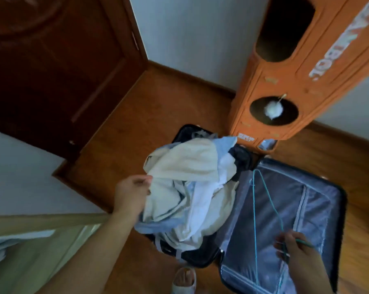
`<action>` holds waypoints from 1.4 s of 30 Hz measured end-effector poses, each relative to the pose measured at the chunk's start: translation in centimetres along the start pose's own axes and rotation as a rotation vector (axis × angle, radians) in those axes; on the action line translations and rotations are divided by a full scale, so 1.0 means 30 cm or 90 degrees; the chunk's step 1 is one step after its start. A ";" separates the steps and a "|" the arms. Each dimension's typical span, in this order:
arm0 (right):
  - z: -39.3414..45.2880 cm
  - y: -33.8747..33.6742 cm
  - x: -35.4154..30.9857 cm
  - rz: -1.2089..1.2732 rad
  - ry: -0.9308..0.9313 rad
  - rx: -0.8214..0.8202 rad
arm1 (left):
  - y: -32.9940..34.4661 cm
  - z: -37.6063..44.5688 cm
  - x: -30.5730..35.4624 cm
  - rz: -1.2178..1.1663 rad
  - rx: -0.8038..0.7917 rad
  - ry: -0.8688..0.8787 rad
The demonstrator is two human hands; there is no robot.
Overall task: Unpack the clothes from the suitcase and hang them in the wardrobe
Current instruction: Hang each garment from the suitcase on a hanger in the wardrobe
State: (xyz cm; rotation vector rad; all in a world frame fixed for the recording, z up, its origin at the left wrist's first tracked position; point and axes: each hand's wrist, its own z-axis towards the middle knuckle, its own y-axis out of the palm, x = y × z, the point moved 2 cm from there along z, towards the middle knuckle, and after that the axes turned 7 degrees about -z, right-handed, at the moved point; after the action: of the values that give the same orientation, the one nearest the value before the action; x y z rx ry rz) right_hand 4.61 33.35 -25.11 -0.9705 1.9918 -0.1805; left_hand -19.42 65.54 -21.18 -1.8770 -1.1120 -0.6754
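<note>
A dark suitcase [340, 194] lies open on the wooden floor, its lined lid half at the right holding nothing. The left half is heaped with clothes. My left hand [131, 194] pinches the edge of a cream garment [185, 160] lifted from the pile, with light blue and white pieces [202, 194] bunched under it. My right hand [293, 249] grips a thin teal wire hanger [264, 187] above the lid half. No wardrobe is in view.
An orange plastic tower [285, 81] with oval openings stands against the wall just behind the suitcase. A dark wooden door [52, 71] is at the left. A bed edge with olive fabric [37, 240] lies at lower left. My sandalled foot [183, 279] stands by the suitcase front.
</note>
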 end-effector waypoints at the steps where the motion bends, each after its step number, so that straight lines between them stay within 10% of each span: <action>1: -0.044 -0.035 -0.106 -0.001 -0.025 -0.012 | -0.033 -0.074 0.105 -0.055 -0.022 -0.010; 7: -0.379 -0.220 -0.566 -0.071 -0.222 -0.111 | -0.182 -0.673 0.582 -0.258 -0.153 -0.008; 14: -0.800 -0.486 -0.667 -0.227 -0.543 -0.393 | -0.322 -1.289 0.704 -0.547 -0.030 0.039; 22: -1.321 -0.573 -0.954 -0.356 -0.882 -0.657 | -0.588 -1.898 0.767 -0.237 -0.003 0.174; 27: -1.670 -0.496 -0.857 -0.295 -1.000 -0.654 | -0.750 -2.173 0.559 -0.248 0.224 0.238; 33: -2.061 -0.449 -0.631 -0.236 -0.944 -0.643 | -0.774 -2.667 -0.086 -0.349 0.605 0.031; 42: -2.525 -0.523 -0.380 -0.155 -0.970 -0.698 | -0.661 -3.070 -0.323 -0.680 0.306 0.018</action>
State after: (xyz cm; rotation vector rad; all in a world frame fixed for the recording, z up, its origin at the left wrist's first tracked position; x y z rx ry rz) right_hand -41.37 13.10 34.82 -1.3225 0.4032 1.2652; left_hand -44.58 -12.70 25.88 -0.7678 -2.0393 -0.8735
